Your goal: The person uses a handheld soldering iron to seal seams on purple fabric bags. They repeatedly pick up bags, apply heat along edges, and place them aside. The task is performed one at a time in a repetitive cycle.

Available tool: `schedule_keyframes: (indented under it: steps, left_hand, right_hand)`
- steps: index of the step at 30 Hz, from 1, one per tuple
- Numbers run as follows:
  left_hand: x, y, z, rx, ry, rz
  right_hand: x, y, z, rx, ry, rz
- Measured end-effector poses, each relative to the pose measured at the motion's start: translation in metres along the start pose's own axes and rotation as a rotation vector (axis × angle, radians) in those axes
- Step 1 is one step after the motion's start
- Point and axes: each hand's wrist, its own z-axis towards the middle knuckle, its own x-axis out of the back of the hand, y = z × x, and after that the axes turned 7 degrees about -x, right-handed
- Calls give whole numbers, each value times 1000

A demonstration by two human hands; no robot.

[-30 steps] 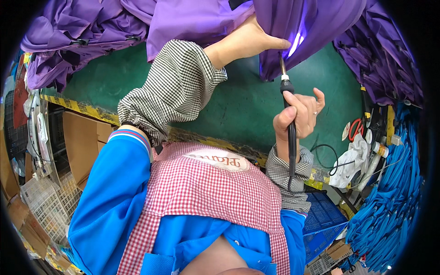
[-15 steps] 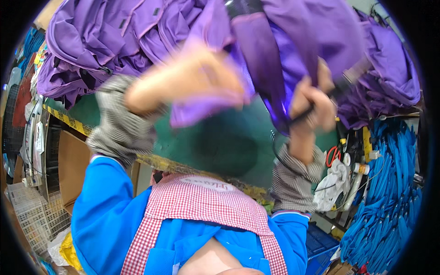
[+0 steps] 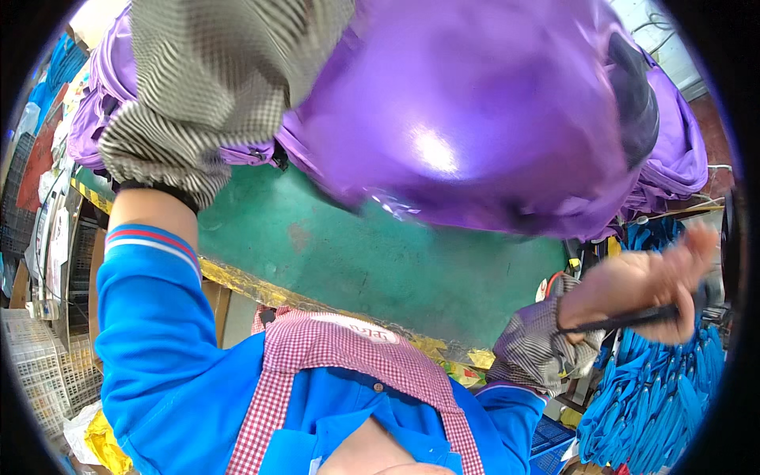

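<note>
My left forearm, in a checked sleeve cover (image 3: 206, 79), reaches to the top edge; my left hand is out of sight. Beside it a large glossy purple fabric piece (image 3: 467, 103) with a black band (image 3: 629, 103) fills the upper middle, blurred by motion, over the green table (image 3: 356, 261). At the right, my right hand (image 3: 641, 285) is closed on a black-handled tool (image 3: 617, 323), held away from the fabric; its tip is hard to make out.
More purple fabric (image 3: 99, 131) lies at the upper left. Blue straps (image 3: 649, 396) hang in a bundle at the lower right above a blue crate (image 3: 546, 443). Wire racks (image 3: 32, 364) stand at the left. Yellow-black tape (image 3: 237, 281) lines the table's near edge.
My left arm has risen to the top edge, its hand leaving view. The purple piece has swung up and spread out. My right hand with the tool has moved rightward and down.
</note>
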Motion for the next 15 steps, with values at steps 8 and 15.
schedule_keyframes:
  steps: [8,15]
  left_hand:
    - [-58,195,-74,656,331,-1483]
    - [-70,322,-190,1598,892,-2342]
  right_hand:
    - [-112,-53,-158,-377,-354,363]
    - [-144,-39,-176,-502,-116,338]
